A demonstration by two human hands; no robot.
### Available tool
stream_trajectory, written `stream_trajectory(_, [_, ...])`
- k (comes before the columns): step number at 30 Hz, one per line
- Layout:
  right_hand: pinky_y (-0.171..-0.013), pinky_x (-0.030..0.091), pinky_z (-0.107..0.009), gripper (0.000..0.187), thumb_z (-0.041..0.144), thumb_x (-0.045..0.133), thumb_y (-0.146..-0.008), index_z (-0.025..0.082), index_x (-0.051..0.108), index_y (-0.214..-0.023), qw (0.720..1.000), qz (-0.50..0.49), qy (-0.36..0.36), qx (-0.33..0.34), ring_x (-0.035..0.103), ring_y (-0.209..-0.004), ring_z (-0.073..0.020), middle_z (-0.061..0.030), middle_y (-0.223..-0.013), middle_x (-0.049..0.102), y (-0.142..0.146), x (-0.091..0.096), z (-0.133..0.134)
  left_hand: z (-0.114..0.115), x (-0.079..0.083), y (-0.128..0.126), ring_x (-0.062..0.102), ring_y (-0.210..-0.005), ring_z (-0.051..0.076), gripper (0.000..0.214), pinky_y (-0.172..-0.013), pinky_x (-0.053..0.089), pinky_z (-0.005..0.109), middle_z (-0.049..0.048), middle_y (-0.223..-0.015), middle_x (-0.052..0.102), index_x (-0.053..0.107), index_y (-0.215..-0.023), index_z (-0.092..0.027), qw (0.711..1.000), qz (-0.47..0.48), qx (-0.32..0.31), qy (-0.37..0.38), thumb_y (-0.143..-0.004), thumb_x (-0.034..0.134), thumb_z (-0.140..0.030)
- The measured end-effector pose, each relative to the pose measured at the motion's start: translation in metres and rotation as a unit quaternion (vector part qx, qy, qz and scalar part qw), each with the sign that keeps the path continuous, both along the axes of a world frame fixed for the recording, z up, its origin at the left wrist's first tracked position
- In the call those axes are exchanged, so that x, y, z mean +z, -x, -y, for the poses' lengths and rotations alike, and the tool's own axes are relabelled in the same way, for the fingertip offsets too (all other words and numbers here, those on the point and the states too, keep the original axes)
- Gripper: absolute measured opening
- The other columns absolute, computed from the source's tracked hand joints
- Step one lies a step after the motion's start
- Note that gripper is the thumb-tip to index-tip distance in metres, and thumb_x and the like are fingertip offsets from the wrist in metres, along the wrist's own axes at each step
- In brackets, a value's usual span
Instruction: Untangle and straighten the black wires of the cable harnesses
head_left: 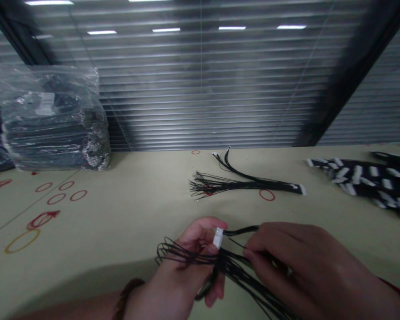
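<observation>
Near the front of the table, my left hand (190,262) is closed on a white connector (218,238), pinching it between thumb and fingers. A bundle of thin black wires (243,273) runs across this palm, with some loops (168,252) bent out to the left over the thumb. Black wires also leave the connector's right side. To the right of it, my right hand (286,262) pinches a single thin black wire (236,243) that leads to the connector. The fingertips of that hand are partly hidden behind its knuckles.
Beyond my hands lies another black wire harness (253,183) with fanned ends. Red rubber bands (56,198) and a yellow one (22,241) are scattered at left. A clear bag of wires (56,129) stands back left; black bundles with white ends (363,178) lie right. Blinds (200,89) rise behind.
</observation>
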State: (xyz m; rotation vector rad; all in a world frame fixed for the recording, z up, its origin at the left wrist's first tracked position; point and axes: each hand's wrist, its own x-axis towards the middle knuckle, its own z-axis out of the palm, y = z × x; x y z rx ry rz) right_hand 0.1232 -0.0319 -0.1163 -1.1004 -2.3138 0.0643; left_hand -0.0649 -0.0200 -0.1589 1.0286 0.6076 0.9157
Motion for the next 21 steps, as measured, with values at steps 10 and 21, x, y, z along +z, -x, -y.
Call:
stream_trajectory(10, [-0.051,0.037,-0.025,0.022,0.013,0.040,-0.086,0.020,0.056,-0.073,1.000,0.005,0.001,0.000,0.052,-0.055,-0.0114,0.0030,-0.065,0.056,0.000,-0.002,0.002,0.000,0.006,-0.002,0.045,-0.042,0.002,0.029,-0.039,0.031,0.012,-0.0062,-0.061,0.051,0.054,-0.093,-0.021,1.000,0.014,-0.014,0.009,-0.079,0.065,-0.044])
stream_trajectory(21, [-0.052,0.038,-0.025,0.025,0.016,0.038,-0.092,0.020,0.053,-0.072,1.000,-0.006,0.011,0.009,0.052,-0.055,-0.0111,0.0028,-0.065,0.056,0.008,-0.007,0.005,-0.003,-0.023,-0.002,0.046,-0.040,0.002,0.024,-0.035,0.032,0.011,-0.0045,-0.067,0.051,0.054,-0.097,-0.023,0.996,0.032,-0.054,-0.056,-0.085,0.057,-0.044])
